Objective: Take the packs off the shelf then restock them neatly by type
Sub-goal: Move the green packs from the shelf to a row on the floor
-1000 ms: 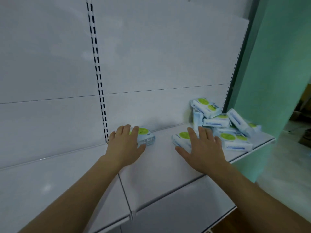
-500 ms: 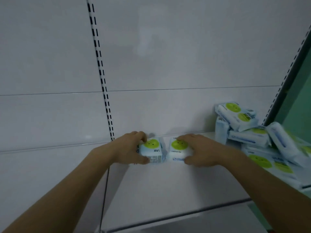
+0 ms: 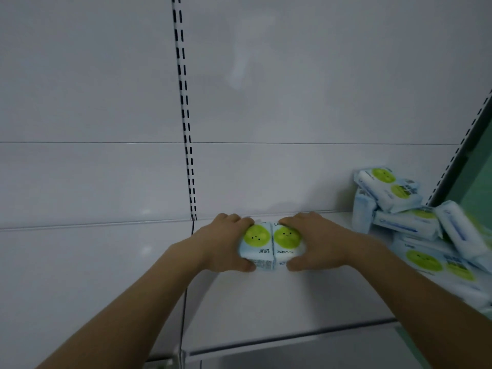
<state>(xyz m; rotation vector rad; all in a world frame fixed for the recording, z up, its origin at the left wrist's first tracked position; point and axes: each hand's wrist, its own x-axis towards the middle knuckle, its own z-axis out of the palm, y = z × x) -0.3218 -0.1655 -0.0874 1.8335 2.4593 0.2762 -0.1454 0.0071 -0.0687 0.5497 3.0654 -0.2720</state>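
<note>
Two small white-and-blue packs with green smiley circles stand side by side, touching, on the white shelf (image 3: 306, 296) near the back wall. My left hand (image 3: 225, 245) grips the left pack (image 3: 257, 245), thumb in front and fingers over its top. My right hand (image 3: 318, 242) grips the right pack (image 3: 286, 242) the same way. A loose pile of several like packs (image 3: 415, 225) lies at the right end of the shelf.
A slotted black-and-white upright (image 3: 185, 123) runs down the white back panel, left of the hands. A second slotted upright (image 3: 463, 145) and a green wall (image 3: 482, 182) bound the shelf at the right. The shelf's front edge (image 3: 292, 338) runs below my arms.
Both hands have brought their packs together; the gap between the two packs has closed and they now touch. The view has moved closer and leftward, with the pile now at the right edge.
</note>
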